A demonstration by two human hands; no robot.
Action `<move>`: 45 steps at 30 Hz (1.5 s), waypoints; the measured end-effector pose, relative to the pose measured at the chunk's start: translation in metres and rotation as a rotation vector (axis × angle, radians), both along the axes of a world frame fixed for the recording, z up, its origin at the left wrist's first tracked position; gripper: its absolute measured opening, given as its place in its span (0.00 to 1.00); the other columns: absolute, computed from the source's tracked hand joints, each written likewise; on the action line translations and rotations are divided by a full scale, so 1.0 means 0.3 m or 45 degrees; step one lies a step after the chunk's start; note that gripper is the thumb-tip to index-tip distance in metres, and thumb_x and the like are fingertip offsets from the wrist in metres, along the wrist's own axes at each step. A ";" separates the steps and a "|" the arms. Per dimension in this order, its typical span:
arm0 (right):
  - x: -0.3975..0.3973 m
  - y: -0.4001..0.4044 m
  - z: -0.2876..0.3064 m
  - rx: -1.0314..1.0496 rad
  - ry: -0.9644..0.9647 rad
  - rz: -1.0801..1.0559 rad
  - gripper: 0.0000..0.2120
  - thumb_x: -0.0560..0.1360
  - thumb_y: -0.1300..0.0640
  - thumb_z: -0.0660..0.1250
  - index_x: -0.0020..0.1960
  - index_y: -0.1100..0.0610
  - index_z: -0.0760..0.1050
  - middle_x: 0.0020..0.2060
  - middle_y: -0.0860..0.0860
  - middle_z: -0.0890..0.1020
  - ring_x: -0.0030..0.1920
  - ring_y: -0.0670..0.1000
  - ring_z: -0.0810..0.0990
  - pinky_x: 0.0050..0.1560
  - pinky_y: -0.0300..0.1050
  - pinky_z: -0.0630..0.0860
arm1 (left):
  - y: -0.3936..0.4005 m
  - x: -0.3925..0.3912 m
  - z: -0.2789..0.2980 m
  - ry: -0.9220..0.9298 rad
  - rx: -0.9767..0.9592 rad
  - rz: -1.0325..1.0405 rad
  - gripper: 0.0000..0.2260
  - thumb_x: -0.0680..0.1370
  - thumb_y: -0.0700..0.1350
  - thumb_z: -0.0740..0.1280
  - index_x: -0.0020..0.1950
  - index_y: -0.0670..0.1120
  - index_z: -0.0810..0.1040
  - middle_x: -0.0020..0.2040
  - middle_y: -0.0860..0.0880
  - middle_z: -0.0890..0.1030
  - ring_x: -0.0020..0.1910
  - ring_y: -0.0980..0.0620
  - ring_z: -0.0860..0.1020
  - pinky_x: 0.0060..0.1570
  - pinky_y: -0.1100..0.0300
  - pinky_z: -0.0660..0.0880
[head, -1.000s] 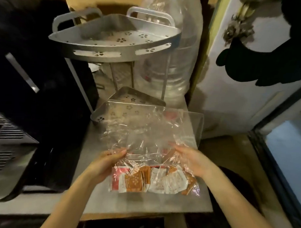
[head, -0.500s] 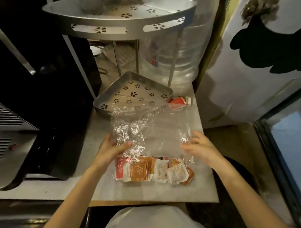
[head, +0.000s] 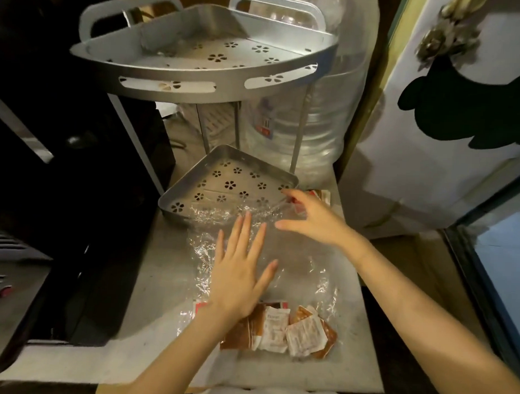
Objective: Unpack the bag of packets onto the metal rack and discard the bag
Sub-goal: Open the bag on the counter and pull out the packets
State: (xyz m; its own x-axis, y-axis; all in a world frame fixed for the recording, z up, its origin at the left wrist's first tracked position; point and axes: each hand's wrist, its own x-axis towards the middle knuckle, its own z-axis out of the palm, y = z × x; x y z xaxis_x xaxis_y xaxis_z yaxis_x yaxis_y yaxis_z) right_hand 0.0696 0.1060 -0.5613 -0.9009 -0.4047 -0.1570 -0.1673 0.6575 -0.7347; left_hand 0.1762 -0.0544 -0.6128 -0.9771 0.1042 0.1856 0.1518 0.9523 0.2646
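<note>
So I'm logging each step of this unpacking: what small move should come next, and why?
Probably pinch the bag's far edge with the right hand and open its mouth. The clear bag lies flat on the counter, its far end over the lower rack tray, the left hand flat on it, and the packets are bunched at the near end, still inside.

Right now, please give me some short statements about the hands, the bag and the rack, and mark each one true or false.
1. The left hand lies flat on the clear bag. True.
2. The packets are already on the rack. False: they sit inside the bag, at its near end.
3. The rack's lower tray holds a bottle. False: no bottle is on it.
4. The right hand reaches toward the bag's far end, fingers spread. True.
</note>
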 end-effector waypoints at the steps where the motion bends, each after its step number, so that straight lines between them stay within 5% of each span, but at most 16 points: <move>1: -0.027 -0.018 0.002 0.024 -0.033 0.025 0.37 0.68 0.47 0.72 0.71 0.54 0.62 0.70 0.52 0.68 0.69 0.51 0.67 0.68 0.45 0.65 | 0.006 -0.005 -0.013 -0.020 -0.015 0.009 0.30 0.77 0.64 0.41 0.75 0.52 0.44 0.76 0.46 0.43 0.74 0.53 0.37 0.70 0.51 0.35; 4: -0.090 -0.053 0.019 0.119 -0.122 0.107 0.27 0.70 0.48 0.70 0.66 0.53 0.69 0.65 0.51 0.74 0.63 0.49 0.72 0.59 0.39 0.67 | 0.018 -0.008 -0.048 -0.085 -0.027 0.022 0.31 0.77 0.65 0.42 0.75 0.52 0.41 0.76 0.45 0.40 0.74 0.52 0.36 0.70 0.51 0.30; 7: -0.133 -0.071 0.031 0.247 -0.175 0.142 0.19 0.70 0.47 0.69 0.59 0.53 0.75 0.57 0.51 0.78 0.56 0.49 0.75 0.57 0.44 0.72 | 0.025 -0.005 -0.069 -0.117 0.006 0.027 0.30 0.78 0.63 0.46 0.75 0.52 0.41 0.76 0.47 0.39 0.74 0.53 0.35 0.69 0.52 0.29; 12: -0.162 -0.099 0.067 0.486 -0.344 0.294 0.24 0.69 0.42 0.67 0.61 0.51 0.74 0.60 0.49 0.76 0.60 0.51 0.73 0.61 0.46 0.70 | 0.025 0.000 -0.066 -0.161 0.042 -0.016 0.30 0.77 0.64 0.42 0.74 0.54 0.36 0.75 0.49 0.33 0.72 0.55 0.30 0.68 0.53 0.27; 15: -0.174 -0.111 0.078 0.622 -0.396 0.352 0.10 0.65 0.41 0.69 0.42 0.45 0.78 0.47 0.44 0.77 0.53 0.50 0.75 0.53 0.44 0.71 | 0.023 0.006 -0.062 -0.192 0.031 -0.033 0.30 0.76 0.64 0.39 0.73 0.54 0.34 0.74 0.49 0.31 0.71 0.56 0.28 0.69 0.52 0.28; 17: -0.182 -0.114 0.072 0.636 -0.385 0.374 0.12 0.60 0.40 0.70 0.32 0.47 0.74 0.37 0.45 0.76 0.44 0.49 0.74 0.44 0.44 0.69 | 0.022 0.012 -0.059 -0.179 0.046 -0.044 0.29 0.77 0.63 0.41 0.74 0.54 0.36 0.75 0.49 0.33 0.72 0.56 0.29 0.69 0.52 0.29; 19: -0.185 -0.118 0.079 0.649 -0.355 0.390 0.17 0.58 0.39 0.71 0.36 0.51 0.76 0.37 0.48 0.77 0.40 0.49 0.74 0.42 0.45 0.69 | 0.018 0.018 -0.055 -0.148 0.060 -0.056 0.29 0.77 0.62 0.42 0.75 0.53 0.39 0.76 0.49 0.36 0.73 0.55 0.32 0.71 0.51 0.31; 23: -0.152 -0.132 0.147 0.621 -0.360 0.451 0.22 0.65 0.44 0.71 0.55 0.55 0.78 0.51 0.50 0.81 0.51 0.51 0.79 0.58 0.48 0.75 | 0.009 0.034 -0.035 -0.093 0.113 -0.060 0.27 0.78 0.60 0.43 0.75 0.53 0.44 0.76 0.50 0.41 0.74 0.56 0.36 0.72 0.52 0.34; 27: -0.109 -0.143 0.216 0.603 -0.335 0.499 0.15 0.71 0.51 0.69 0.51 0.62 0.80 0.38 0.49 0.80 0.38 0.46 0.76 0.42 0.38 0.72 | 0.011 0.054 -0.011 -0.063 0.146 -0.065 0.27 0.79 0.59 0.44 0.75 0.53 0.43 0.76 0.53 0.39 0.74 0.57 0.36 0.72 0.53 0.34; 29: -0.088 -0.143 0.252 0.528 -0.333 0.512 0.13 0.72 0.54 0.69 0.52 0.60 0.81 0.41 0.51 0.83 0.39 0.46 0.78 0.43 0.34 0.73 | 0.011 0.066 0.003 -0.014 0.140 -0.065 0.26 0.79 0.58 0.44 0.75 0.54 0.43 0.76 0.54 0.37 0.74 0.56 0.37 0.72 0.53 0.35; 32: -0.050 -0.122 0.316 0.373 -0.354 0.496 0.10 0.72 0.55 0.69 0.51 0.58 0.82 0.52 0.54 0.84 0.55 0.54 0.81 0.63 0.51 0.73 | 0.014 0.090 0.036 0.086 0.148 -0.020 0.26 0.79 0.57 0.46 0.75 0.54 0.42 0.76 0.54 0.36 0.75 0.54 0.38 0.71 0.54 0.33; 34: -0.017 -0.105 0.359 0.258 -0.352 0.499 0.11 0.72 0.55 0.69 0.51 0.59 0.81 0.54 0.58 0.82 0.59 0.60 0.77 0.64 0.60 0.70 | 0.019 0.108 0.064 0.177 0.159 0.046 0.26 0.79 0.57 0.45 0.75 0.53 0.41 0.76 0.52 0.36 0.75 0.52 0.38 0.71 0.54 0.32; 38: 0.073 -0.095 0.447 0.236 -0.232 0.493 0.18 0.66 0.45 0.69 0.49 0.56 0.82 0.57 0.66 0.77 0.60 0.72 0.70 0.58 0.75 0.66 | 0.018 0.154 0.115 0.317 0.573 0.293 0.26 0.78 0.60 0.39 0.74 0.55 0.38 0.75 0.55 0.34 0.75 0.52 0.38 0.71 0.57 0.32; 42: 0.149 -0.112 0.501 0.124 -0.145 0.394 0.12 0.71 0.49 0.68 0.48 0.56 0.82 0.54 0.60 0.82 0.55 0.61 0.79 0.61 0.62 0.72 | 0.015 0.206 0.114 0.317 1.068 0.361 0.27 0.76 0.65 0.40 0.74 0.58 0.41 0.76 0.60 0.39 0.74 0.60 0.40 0.72 0.63 0.38; 45: 0.190 -0.159 0.504 0.020 -0.085 0.328 0.18 0.72 0.52 0.68 0.53 0.66 0.77 0.51 0.67 0.79 0.33 0.49 0.81 0.37 0.41 0.79 | -0.014 0.215 0.109 0.214 1.331 0.352 0.31 0.72 0.70 0.41 0.73 0.60 0.45 0.76 0.58 0.44 0.73 0.65 0.45 0.72 0.68 0.44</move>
